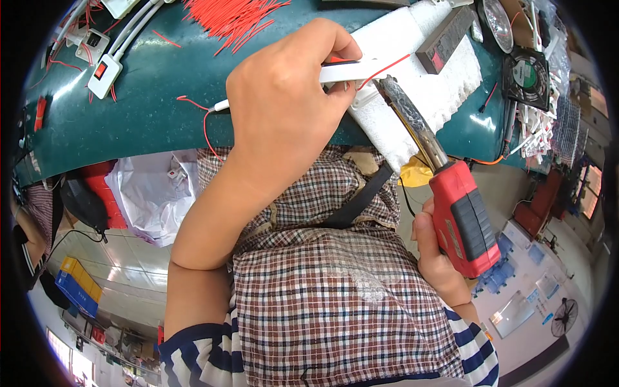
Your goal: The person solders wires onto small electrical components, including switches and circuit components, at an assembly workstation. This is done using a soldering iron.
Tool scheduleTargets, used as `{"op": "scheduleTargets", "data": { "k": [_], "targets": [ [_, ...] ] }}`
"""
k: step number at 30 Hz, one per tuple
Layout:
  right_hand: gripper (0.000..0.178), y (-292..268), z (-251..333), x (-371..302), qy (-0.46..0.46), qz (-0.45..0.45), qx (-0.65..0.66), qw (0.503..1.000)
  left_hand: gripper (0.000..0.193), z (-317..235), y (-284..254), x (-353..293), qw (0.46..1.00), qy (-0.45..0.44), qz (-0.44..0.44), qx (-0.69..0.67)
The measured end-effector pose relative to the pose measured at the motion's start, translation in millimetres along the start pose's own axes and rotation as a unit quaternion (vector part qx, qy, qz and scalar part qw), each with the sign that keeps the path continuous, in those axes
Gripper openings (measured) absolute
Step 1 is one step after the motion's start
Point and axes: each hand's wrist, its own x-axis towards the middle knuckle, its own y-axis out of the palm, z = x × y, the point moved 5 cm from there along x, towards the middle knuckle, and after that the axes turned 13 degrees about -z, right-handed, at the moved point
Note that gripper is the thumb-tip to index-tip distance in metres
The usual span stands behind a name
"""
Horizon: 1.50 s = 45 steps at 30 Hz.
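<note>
My left hand (284,97) pinches a slim white plastic housing (354,69) between thumb and fingers, above the bench's front edge. A bit of red and black shows at the housing's upper side under my fingers. One red wire (392,66) sticks out to the right from it. My right hand (431,248) is wrapped round the red and black grip of a soldering gun (463,216). The gun's dark tip points up and left, close by the housing and wire; whether it touches them I cannot tell. Left of my left wrist lies a white cable end (221,105) with red leads.
Under the work is a white foam-like pad (445,90) bearing a dark block (445,40). Cut red wires (229,19) are heaped at the back, white switches (105,75) at left. A small black fan (525,80) stands right; a white bag (155,190) hangs below the bench.
</note>
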Motion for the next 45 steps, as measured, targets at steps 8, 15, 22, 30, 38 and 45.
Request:
{"op": "scheduleTargets", "data": {
  "k": [8, 15, 22, 30, 38, 45],
  "targets": [
    [0.018, 0.0, 1.5, -4.1, 0.057, -0.019, 0.02, 0.998, 0.023, 1.8, 0.4, 0.1, 1.0, 0.0, -0.001, -0.006],
    [0.015, 1.1, 2.5, 0.0, -0.022, -0.004, -0.027, 0.999, 0.025, 1.9, -0.1, 1.1, 1.0, 0.001, 0.004, -0.01],
    [0.013, -5.3, 3.9, -4.9, -0.011, -0.006, -0.041, 0.999, 0.026, 2.8, -0.4, 0.7, 1.0, 0.002, 0.006, -0.011],
    [0.015, -5.8, 0.9, -8.6, 0.083, -0.068, 0.047, 0.993, 0.026, 2.8, 0.3, 1.9, 1.0, -0.001, 0.008, -0.01],
    [0.043, 5.0, 7.9, 62.6, 0.016, -0.217, 0.194, 0.957, 0.025, -1.5, -0.9, 5.1, 1.0, -0.002, 0.018, 0.017],
    [0.065, 23.2, 63.9, 116.5, -0.244, -0.14, 0.191, 0.94, 0.03, -3.2, -1.0, -0.5, 0.998, -0.019, 0.017, 0.05]
  ]
}}
